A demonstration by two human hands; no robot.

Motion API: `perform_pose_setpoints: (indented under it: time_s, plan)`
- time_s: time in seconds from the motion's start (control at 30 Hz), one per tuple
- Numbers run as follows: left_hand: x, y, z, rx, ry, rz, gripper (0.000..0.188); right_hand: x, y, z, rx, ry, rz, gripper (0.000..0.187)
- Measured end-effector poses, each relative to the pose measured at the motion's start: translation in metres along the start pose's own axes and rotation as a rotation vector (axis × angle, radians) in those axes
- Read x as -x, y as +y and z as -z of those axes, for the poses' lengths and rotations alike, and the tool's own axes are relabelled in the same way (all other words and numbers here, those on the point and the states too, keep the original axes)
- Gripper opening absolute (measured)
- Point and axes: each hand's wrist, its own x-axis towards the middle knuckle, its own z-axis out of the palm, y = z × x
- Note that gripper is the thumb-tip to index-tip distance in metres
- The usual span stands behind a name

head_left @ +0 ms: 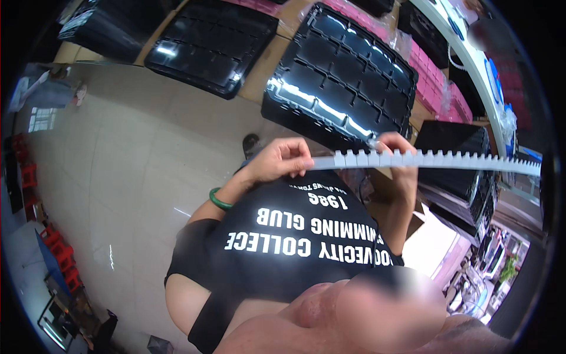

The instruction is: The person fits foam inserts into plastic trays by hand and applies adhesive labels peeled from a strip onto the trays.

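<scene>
A long, pale grey toothed plastic strip (pixel 436 160) runs from the middle of the head view to its right side, with notches along its upper edge. My left hand (pixel 282 159) pinches the smooth left end of the strip between thumb and fingers. Further along it, my right hand (pixel 400 150) is closed around the strip, and its fingertips show above the teeth. Close beyond the right fingertips lies the near edge of a stack of black plastic trays (pixel 348 71) with moulded compartments. A green bangle (pixel 220 199) circles my left wrist.
Another black tray (pixel 212 44) lies to the left on brown cardboard (pixel 254 71). Pink foam-like pieces (pixel 433 79) and clear plastic wrap stand behind the stack. More dark stacked sheets (pixel 451 138) are at the right. Red stools (pixel 65 256) stand on the far left floor.
</scene>
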Motion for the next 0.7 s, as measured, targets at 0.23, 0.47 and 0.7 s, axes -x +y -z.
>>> perform_pose_setpoints:
  time_s: [0.23,0.47,0.7]
  plan:
    - [-0.034,-0.01,-0.003,-0.015,0.098,0.083,0.014,0.149,0.106,0.109,1.242,0.329,-0.49,0.021]
    - [-0.039,-0.03,-0.031,0.175,0.109,0.133,0.013,0.04,0.032,0.013,-0.314,-0.153,-0.256,0.023]
    - [-0.024,-0.047,-0.061,0.331,0.197,0.054,0.014,0.009,0.026,-0.016,-0.467,-0.418,-0.384,0.015]
